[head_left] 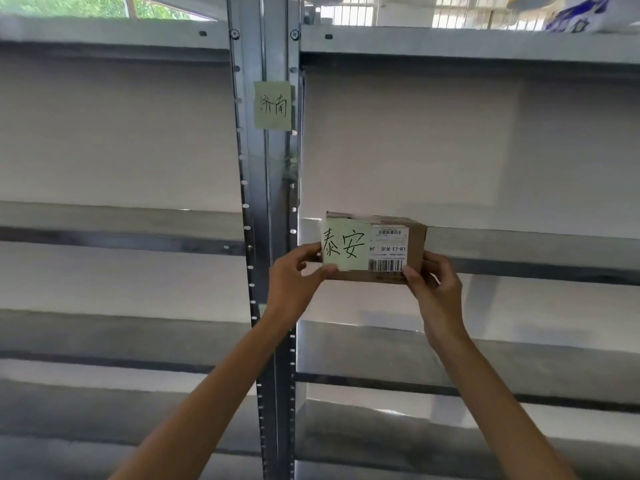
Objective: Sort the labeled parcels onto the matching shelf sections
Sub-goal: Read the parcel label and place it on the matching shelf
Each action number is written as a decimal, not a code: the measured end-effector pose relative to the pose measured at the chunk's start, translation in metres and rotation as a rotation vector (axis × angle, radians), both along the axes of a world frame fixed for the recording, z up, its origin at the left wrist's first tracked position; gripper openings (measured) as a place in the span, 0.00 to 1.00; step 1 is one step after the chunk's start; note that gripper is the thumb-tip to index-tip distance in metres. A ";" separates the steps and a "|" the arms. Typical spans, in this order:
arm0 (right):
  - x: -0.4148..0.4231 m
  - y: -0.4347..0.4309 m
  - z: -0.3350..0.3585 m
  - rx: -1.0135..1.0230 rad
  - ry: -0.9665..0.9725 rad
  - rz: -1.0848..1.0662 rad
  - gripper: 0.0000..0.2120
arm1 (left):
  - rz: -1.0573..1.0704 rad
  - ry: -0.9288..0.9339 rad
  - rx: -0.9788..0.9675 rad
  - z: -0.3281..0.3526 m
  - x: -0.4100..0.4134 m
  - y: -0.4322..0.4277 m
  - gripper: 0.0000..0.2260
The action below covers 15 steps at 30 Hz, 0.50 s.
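Observation:
A small brown cardboard parcel (414, 249) is held up in front of the right shelf section, level with its middle shelf (519, 242). A pale green note (344, 244) with handwritten characters is stuck on its face, beside a white shipping label (389, 251) with barcodes. My left hand (294, 282) grips the parcel's lower left corner. My right hand (438, 289) grips its lower right corner. Another green handwritten note (273, 105) is stuck on the metal upright (263, 188) between the two shelf sections.
Grey metal shelving fills the view, with a left section (121, 220) and a right section, each with several bare shelves against a white wall. A white and blue package (581, 12) rests on the top right shelf. Windows show above.

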State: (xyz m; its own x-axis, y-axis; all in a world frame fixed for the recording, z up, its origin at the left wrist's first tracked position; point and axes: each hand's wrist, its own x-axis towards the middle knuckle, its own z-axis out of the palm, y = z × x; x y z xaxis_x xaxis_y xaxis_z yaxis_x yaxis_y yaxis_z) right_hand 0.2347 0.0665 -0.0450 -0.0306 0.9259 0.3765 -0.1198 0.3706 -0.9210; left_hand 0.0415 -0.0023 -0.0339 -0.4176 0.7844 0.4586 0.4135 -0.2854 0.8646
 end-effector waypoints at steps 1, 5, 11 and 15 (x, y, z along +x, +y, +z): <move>0.002 -0.005 -0.005 -0.022 -0.003 -0.012 0.15 | 0.009 0.006 -0.018 -0.006 0.002 -0.003 0.17; 0.004 -0.024 -0.024 -0.056 -0.060 -0.053 0.15 | 0.032 -0.024 -0.071 -0.025 0.009 -0.015 0.17; 0.000 -0.044 -0.040 -0.107 -0.094 -0.097 0.14 | 0.017 -0.069 -0.071 -0.036 0.006 -0.030 0.17; -0.002 -0.051 -0.045 -0.125 -0.103 -0.116 0.14 | -0.020 -0.064 -0.067 -0.041 0.002 -0.035 0.17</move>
State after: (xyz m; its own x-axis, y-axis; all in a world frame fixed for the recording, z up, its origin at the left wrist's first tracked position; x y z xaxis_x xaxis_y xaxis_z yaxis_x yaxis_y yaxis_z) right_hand 0.2323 0.0159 -0.0903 0.0469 0.9649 0.2583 0.0142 0.2579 -0.9661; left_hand 0.0434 -0.0371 -0.0746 -0.4285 0.8207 0.3779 0.3514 -0.2340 0.9065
